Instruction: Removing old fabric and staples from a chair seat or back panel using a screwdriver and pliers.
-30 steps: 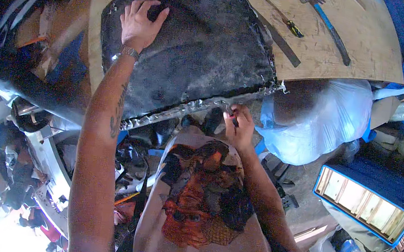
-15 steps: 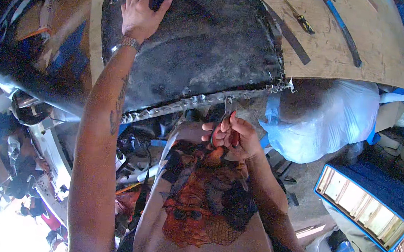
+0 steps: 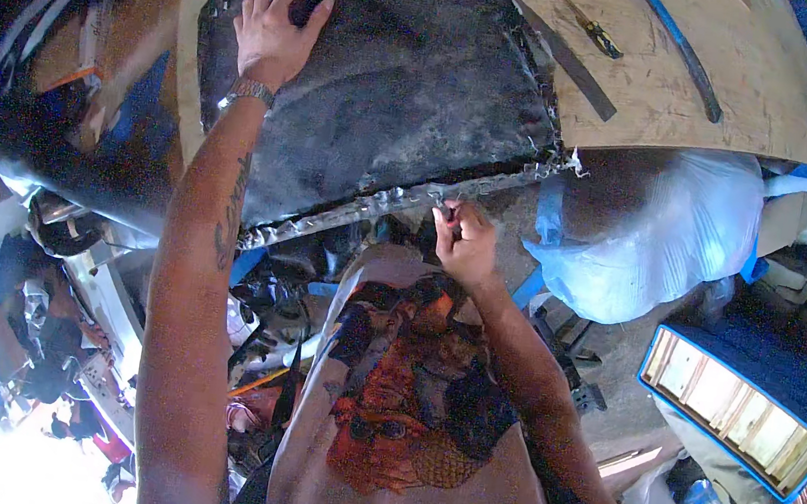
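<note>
On the plywood board (image 3: 704,103), the black panel (image 3: 404,81) lies under the left hand (image 3: 273,43), fingers spread, likely steadying it; the right hand (image 3: 468,247) pinches a red-handled tool (image 3: 451,217) at the panel's ragged near edge (image 3: 348,208).

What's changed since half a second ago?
The right hand has moved up, closer to the near edge of the black panel, and closed around the red-handled tool it already held. Nothing was let go. The left hand stays spread on the panel; the hammer still lies on the plywood.
</note>
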A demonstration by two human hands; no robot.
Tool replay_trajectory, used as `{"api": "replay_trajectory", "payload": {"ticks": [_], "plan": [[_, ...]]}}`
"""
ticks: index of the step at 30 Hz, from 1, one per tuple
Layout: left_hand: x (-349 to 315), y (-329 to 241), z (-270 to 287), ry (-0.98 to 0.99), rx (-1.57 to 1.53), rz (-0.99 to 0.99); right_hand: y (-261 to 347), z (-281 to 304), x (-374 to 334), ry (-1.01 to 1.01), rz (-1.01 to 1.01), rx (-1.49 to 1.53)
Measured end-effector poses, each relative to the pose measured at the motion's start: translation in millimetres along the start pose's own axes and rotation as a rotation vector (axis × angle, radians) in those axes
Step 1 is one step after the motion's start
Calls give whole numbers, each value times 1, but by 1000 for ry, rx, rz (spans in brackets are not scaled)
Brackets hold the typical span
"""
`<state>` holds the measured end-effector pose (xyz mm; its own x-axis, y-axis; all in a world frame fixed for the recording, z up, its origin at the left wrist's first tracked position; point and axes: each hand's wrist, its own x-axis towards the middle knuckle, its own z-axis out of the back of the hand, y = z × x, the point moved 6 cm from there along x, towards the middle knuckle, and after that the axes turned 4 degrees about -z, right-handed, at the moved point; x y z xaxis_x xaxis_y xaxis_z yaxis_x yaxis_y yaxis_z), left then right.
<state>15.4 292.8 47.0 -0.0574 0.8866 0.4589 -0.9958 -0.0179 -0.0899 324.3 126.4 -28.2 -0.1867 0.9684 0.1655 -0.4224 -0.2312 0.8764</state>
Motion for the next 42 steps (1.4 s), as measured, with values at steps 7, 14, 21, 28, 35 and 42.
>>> {"api": "replay_trajectory", "payload": {"ticks": [7,14,21,28,35,42], "plan": [[-5,4,1,46,-17,35,-30,22,-39,424,-865,536],[-2,7,-4,26,-25,32,16,-7,-40,805,-986,1274],[-5,7,-3,-9,-8,0,21,-14,-38,908,-1076,1635],[-6,9,-2,-17,-18,0,16,-19,-30,590,-1072,897],[-2,-1,4,-56,18,-29,23,-20,-26,323,-813,736],[-4,4,-2,25,-5,28,13,-5,-1,37,107,60]]}}
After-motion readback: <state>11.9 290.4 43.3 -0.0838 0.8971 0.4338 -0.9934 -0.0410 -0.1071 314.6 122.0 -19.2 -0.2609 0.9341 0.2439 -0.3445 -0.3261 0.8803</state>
